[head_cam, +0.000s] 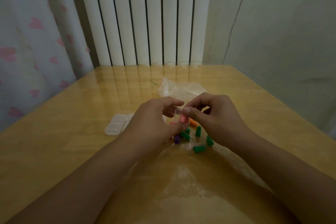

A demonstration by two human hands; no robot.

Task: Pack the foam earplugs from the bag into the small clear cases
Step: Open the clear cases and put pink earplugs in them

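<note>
My left hand (152,122) and my right hand (214,118) meet above the table and both grip one small clear case (179,112) between their fingertips. A pink earplug (182,119) shows inside or just behind that case. Under the hands lie loose earplugs: several green ones (199,148), a purple one (176,139) and an orange one (193,123). Other clear cases (115,126) lie shut to the left of my left hand. The clear plastic bag (180,88) lies crumpled behind the hands.
The wooden table (72,142) has a glossy top and its edges run off to the left and right. A white radiator (145,16) stands behind it, a curtain with pink hearts (27,42) hangs at the left, and a bare wall rises at the right.
</note>
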